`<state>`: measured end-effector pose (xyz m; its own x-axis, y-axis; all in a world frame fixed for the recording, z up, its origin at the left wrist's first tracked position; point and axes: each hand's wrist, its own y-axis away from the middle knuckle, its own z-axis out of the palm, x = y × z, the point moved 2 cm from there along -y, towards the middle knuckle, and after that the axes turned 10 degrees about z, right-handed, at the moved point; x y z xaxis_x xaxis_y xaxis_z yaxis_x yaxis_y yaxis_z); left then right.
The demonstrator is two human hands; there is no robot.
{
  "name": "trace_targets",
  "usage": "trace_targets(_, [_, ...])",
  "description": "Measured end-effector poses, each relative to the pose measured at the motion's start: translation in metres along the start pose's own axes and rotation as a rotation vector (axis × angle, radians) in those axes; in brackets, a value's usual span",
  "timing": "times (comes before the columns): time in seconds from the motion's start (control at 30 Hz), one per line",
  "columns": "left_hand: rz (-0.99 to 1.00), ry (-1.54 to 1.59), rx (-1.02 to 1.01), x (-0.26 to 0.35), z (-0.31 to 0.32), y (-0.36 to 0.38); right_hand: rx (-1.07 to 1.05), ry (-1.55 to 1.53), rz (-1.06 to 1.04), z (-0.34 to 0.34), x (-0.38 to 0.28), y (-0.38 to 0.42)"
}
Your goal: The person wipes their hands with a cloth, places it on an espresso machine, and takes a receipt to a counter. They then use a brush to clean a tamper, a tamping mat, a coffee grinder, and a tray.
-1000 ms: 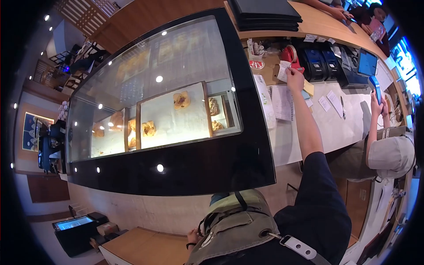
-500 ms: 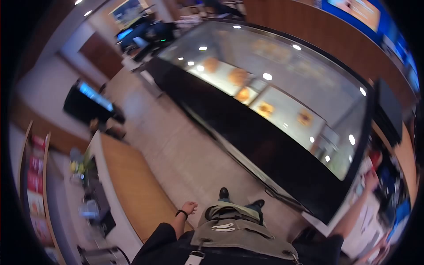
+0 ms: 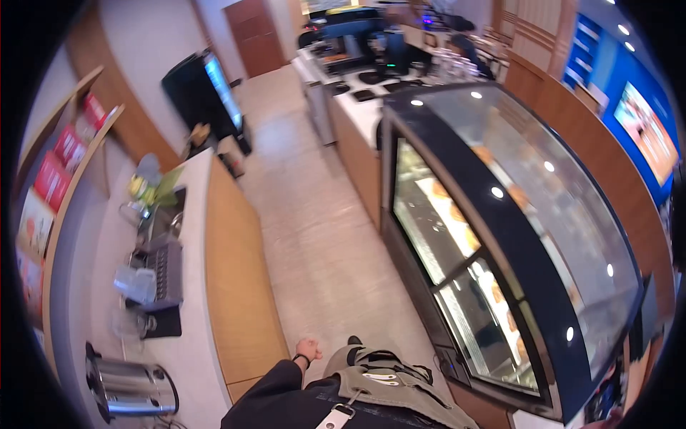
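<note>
My left hand (image 3: 309,349) hangs low at the bottom centre with a dark band at its wrist. Its fingers look loosely curled, and I cannot make out whether anything is in them. It is beside the wooden front of the left counter (image 3: 232,272) and next to the grey-green apron (image 3: 379,386) on my body. My right hand is not visible. To the right stands a glass display case (image 3: 493,193) with pastries inside.
A steel urn (image 3: 136,386), a dark rack (image 3: 166,275) and a sink (image 3: 168,218) line the left counter. A black cabinet with a lit screen (image 3: 223,89) stands beyond. A person (image 3: 468,46) is at the back, past the machines (image 3: 350,43). The floor aisle (image 3: 314,200) runs between counters.
The view has swung, so the display case now shows its rear doors at the right and the aisle runs ahead. My right arm has left view. My left hand remains low.
</note>
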<state>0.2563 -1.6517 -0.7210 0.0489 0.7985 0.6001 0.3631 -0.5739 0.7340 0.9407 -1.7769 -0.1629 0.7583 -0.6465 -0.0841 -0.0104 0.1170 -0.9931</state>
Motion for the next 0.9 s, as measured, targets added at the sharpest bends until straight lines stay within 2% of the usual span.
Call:
trace_targets(0.07, [0.485,-0.202,0.139,-0.04,-0.016,-0.084,0.058,-0.261,0.101,0.019,-0.103,0.032])
trace_targets(0.1, [0.47,0.007,0.126,-0.012,-0.021,-0.078,-0.097,-0.904,0.247,0.03,-0.17,0.042])
trace_targets(0.13, [0.615,0.007,0.079,-0.018,-0.025,-0.131,-0.268,-1.538,0.393,0.04,-0.233,0.062])
trace_targets(0.17, [0.4,0.252,-0.025,0.051,-0.03,-0.091,-0.389,-1.651,0.498,0.046,-0.292,0.085])
trace_targets(0.23, [0.302,0.553,-0.071,0.122,-0.03,-0.095,-0.691,-1.514,0.568,0.035,-0.399,0.136])
trace_targets(0.27, [0.278,0.685,-0.162,0.166,-0.035,-0.084,-0.853,-1.554,0.551,0.021,-0.45,0.165])
trace_targets(0.3, [0.299,0.804,-0.237,0.204,-0.035,-0.08,-1.057,-1.623,0.54,0.006,-0.499,0.208])
trace_targets(0.33, [0.303,0.907,-0.314,0.243,-0.038,-0.072,-1.233,-1.999,0.596,-0.023,-0.56,0.222])
trace_targets(0.37, [0.321,1.009,-0.372,0.282,-0.043,-0.058,-1.506,-1.98,0.348,-0.054,-0.604,0.218])
trace_targets(0.4, [0.343,1.111,-0.43,0.312,-0.045,-0.05,-1.557,-2.095,0.109,-0.068,-0.645,0.241])
trace_targets(0.47, [0.575,1.259,-0.696,0.354,-0.046,-0.063,-1.511,-2.113,-0.37,-0.097,-0.715,0.284])
trace_targets(0.57, [0.764,1.212,-0.452,0.38,-0.078,-0.076,-1.597,-2.214,-0.407,-0.095,-0.796,0.363])
trace_targets(0.7, [0.957,1.085,-0.174,0.442,-0.097,-0.103,-1.621,-2.271,-0.178,-0.079,-0.888,0.381])
trace_targets(0.8, [1.098,0.792,0.039,0.511,-0.128,-0.126,-1.967,-2.291,0.181,-0.067,-0.976,0.396])
trace_targets(0.9, [1.209,0.471,0.221,0.572,-0.167,-0.154,-2.427,-2.229,0.525,-0.054,-1.069,0.405])
